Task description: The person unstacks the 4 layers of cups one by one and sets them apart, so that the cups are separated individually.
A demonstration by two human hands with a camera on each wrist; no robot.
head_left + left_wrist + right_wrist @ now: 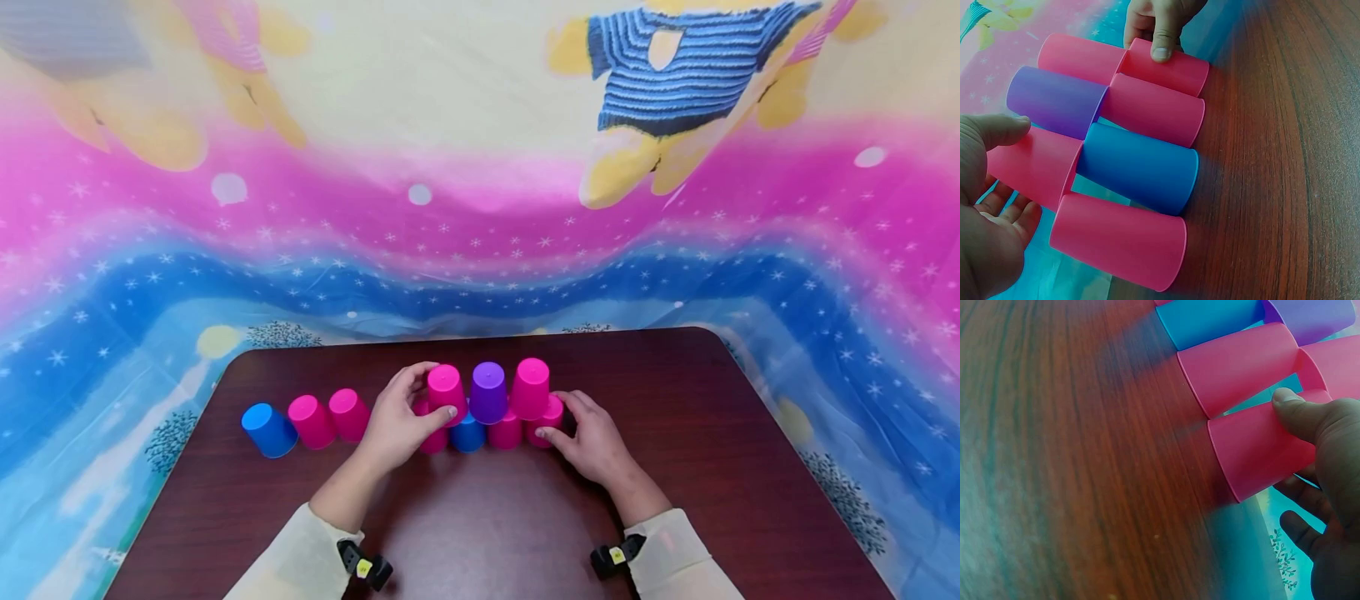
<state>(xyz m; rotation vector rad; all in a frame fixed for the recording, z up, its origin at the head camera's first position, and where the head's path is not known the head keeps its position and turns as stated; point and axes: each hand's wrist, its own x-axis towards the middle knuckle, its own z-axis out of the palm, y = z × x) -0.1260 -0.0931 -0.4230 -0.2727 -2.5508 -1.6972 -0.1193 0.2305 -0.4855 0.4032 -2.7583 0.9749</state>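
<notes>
Purple cup: [489,392] upside down, middle of the upper row of three; straddles the lower blue cup [468,435] and lower middle pink cup [506,431].
Upper left pink cup: [446,390] just left of the purple cup, same level, mouth down, on the lower left pink cup [1119,242] and lower blue cup.
Upper right pink cup: [532,390] just right of the purple cup, mouth down, on the lower middle pink cup and lower right pink cup [553,414].
Lower row: four inverted cups, one level below the purple cup; left to right pink, blue, pink, pink.
Left hand: [396,425] left of the purple cup; grips the upper left pink cup, thumb on its near face, fingers round the far side.
Right hand: [594,437] right of and lower than the purple cup; grips the lower right pink cup, thumb in front, fingers behind.
Loose blue cup: [268,431] farthest left of the purple cup, inverted on the table [495,517].
Loose pink cups: [311,422] two, inverted, between the loose blue cup and the purple cup; the nearer one is beside the left hand.
Backdrop cloth: [480,217] beyond the purple cup, pink and blue, snowflake print.
</notes>
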